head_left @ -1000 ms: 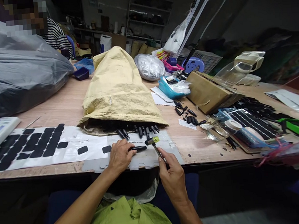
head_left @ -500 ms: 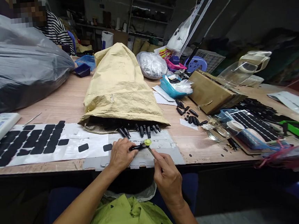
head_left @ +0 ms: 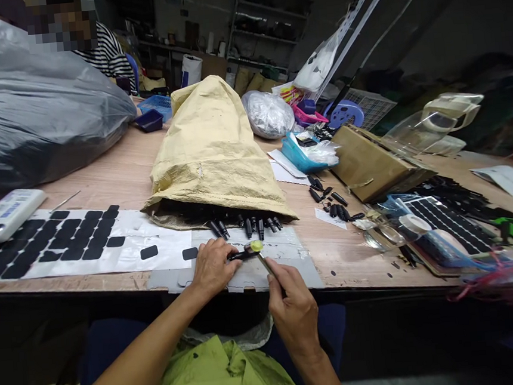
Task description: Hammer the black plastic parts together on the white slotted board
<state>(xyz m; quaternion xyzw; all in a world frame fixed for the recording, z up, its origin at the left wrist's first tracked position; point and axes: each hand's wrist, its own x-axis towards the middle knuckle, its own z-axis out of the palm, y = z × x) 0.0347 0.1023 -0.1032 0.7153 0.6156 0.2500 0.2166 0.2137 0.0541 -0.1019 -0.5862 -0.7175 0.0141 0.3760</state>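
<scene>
My left hand [head_left: 214, 264] grips a black cylindrical part [head_left: 241, 255] that lies nearly level, its tip pointing right. A small yellow-green round piece [head_left: 256, 246] sits at that tip. My right hand [head_left: 290, 297] is closed around a thin rod-like tool [head_left: 265, 261], whose far end meets the yellow-green piece. Both hands are over a grey board [head_left: 289, 255] at the table's front edge. Just beyond them, several black cylindrical parts [head_left: 248, 227] lie at the mouth of a tan woven sack [head_left: 216, 142].
White sheets with black stickers [head_left: 92, 243] lie to the left, near a white device [head_left: 9, 214]. Right of the sack are loose black parts [head_left: 338, 198], a cardboard box [head_left: 373, 161] and a teal basket [head_left: 298, 156]. A large grey plastic bag [head_left: 38, 110] fills the far left; a person in stripes [head_left: 112, 52] is behind it.
The whole view has shifted slightly, so things appear a little farther right. Both hands keep their hold, with the tool still at the yellow-green piece.
</scene>
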